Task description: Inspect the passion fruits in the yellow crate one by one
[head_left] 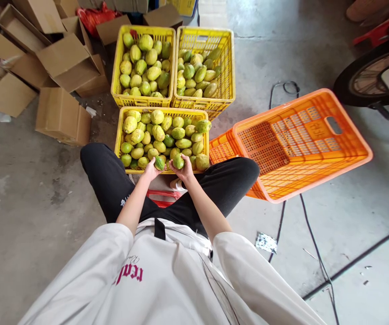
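My left hand [151, 171] is closed around a green papaya [159, 163] at the near edge of the front yellow crate [117, 149]. Close beside it, my right hand [186, 170] grips a second, rounder green papaya [178, 161]. The two fruits are a short way apart, and the fingers beneath them are partly hidden. Many yellow-green papayas [158, 132] fill the front crate, which lies between my knees.
Behind it stand two more yellow crates, the left one [115, 76] full of fruit and the right one [232, 67] partly filled. An orange crate [316, 131] leans at my right. Cardboard boxes [57, 113] lie left, a motorcycle wheel [360, 72] right. Black cables [311, 234] cross the floor.
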Demonstrator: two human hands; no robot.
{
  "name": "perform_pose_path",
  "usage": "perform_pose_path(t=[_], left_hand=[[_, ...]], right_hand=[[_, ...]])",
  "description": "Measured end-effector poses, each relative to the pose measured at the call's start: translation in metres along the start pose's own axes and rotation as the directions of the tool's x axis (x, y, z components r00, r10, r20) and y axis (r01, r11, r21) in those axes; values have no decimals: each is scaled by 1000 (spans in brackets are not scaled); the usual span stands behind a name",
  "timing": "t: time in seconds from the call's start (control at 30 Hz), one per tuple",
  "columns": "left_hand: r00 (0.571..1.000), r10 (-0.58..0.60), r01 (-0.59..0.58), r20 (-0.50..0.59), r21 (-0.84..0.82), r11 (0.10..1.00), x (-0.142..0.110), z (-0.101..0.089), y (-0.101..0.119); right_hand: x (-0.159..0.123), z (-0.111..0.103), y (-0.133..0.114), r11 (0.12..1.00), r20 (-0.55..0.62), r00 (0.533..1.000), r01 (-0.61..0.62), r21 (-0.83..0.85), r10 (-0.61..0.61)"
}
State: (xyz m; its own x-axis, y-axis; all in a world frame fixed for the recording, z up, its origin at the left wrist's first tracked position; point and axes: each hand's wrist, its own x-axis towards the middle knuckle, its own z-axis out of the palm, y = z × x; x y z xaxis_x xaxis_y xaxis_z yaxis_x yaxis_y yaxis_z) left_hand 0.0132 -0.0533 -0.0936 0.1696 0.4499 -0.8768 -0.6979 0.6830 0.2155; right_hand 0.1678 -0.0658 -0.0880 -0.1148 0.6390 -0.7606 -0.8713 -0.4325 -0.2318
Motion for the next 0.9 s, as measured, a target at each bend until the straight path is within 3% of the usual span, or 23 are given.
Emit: perform_pose_path(t=[0.17,0.43,0.63,0.9], left_hand=[[987,127,-134,98,63,989,-1,-3,-3],[979,203,-202,7,160,966,-9,1,1],[984,168,-159,-60,127,979,-10,3,8],[979,199,-195,-41,97,976,-15,5,10]], right_hand=[[-2,1,2,999,26,999,-31,-14,31],[-7,8,-3,997,-30,997,-64,41,65],[-5,4,-3,995,-1,995,-100,25,100],[-5,4,-3,996,-13,996,-84,-9,84]])
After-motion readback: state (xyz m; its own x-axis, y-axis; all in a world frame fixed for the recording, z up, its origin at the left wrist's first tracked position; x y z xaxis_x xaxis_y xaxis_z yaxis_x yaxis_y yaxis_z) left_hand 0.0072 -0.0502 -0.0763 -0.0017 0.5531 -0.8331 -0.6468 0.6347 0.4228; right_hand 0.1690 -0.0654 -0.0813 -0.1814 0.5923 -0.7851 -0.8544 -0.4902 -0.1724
